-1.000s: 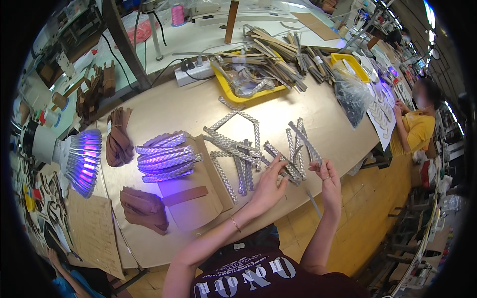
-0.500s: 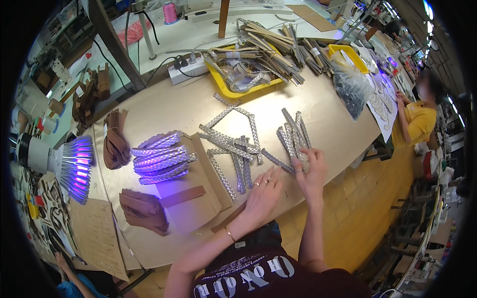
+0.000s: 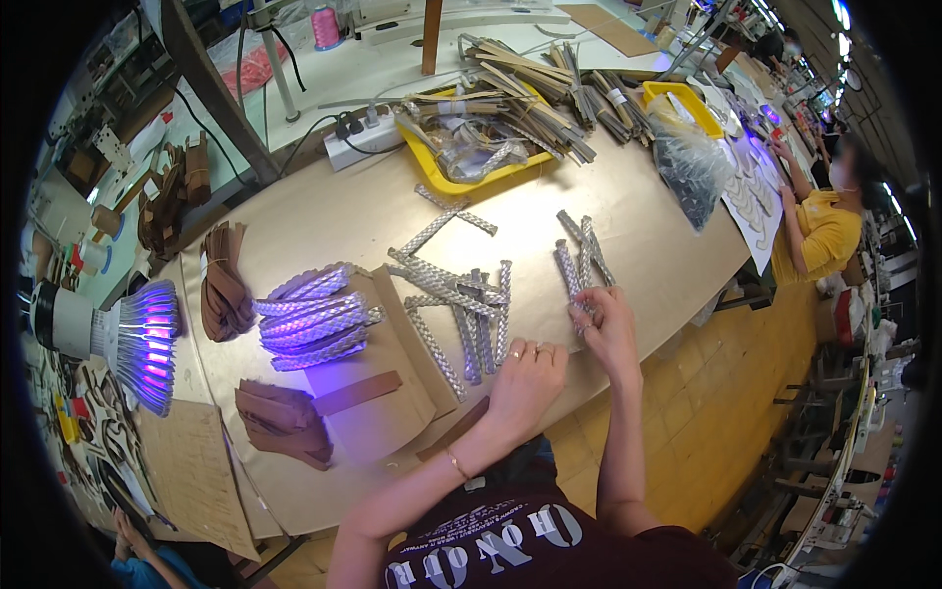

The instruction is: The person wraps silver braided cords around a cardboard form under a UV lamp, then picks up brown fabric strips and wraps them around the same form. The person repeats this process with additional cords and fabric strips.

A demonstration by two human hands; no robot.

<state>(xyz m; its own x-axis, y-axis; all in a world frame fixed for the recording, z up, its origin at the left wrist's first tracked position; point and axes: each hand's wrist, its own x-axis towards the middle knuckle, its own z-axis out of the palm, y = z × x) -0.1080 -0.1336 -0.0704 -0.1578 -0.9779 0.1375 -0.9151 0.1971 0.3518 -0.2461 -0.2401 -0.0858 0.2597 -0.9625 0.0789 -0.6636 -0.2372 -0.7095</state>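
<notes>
My right hand (image 3: 608,332) is closed, thumb and fingers pinching the near end of a silver-grey braided strap (image 3: 566,270) in a small group at the right of the table. Two more braided straps lie crossed beside it. My left hand (image 3: 530,386) rests near the table's front edge with its fingers curled in; whatever they may hold is hidden. Just beyond it, a braided strap (image 3: 504,304) points away from me. Left of that, several more braided straps (image 3: 446,280) lie crossed in a loose heap.
A bundle of braided straps (image 3: 314,319) lies on an opened cardboard box (image 3: 402,393) under a lit lamp (image 3: 147,344). Brown strips (image 3: 283,424) lie nearby. At the back stand a yellow tray (image 3: 471,187) of strips and a power strip (image 3: 363,145). A person in yellow (image 3: 829,231) works at right.
My right hand has closed on a strap, and fewer straps show in its group. The grey strap between my hands no longer shows. My left fingers have curled in more.
</notes>
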